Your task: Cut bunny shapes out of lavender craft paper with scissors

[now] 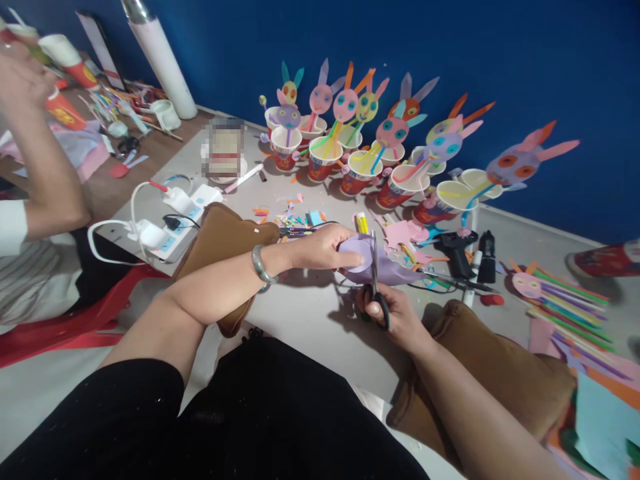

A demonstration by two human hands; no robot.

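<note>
Two hands (325, 248) holding scissors (375, 272), paper (394, 270) (purple).

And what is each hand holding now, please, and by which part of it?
The left hand holds purple paper by its left edge; the right hand holds scissors by the black handles.

A white bottle (163, 63) stands by the blue wall (475, 47), a power strip (196, 207) beside a brown cushion (217, 243).
</note>
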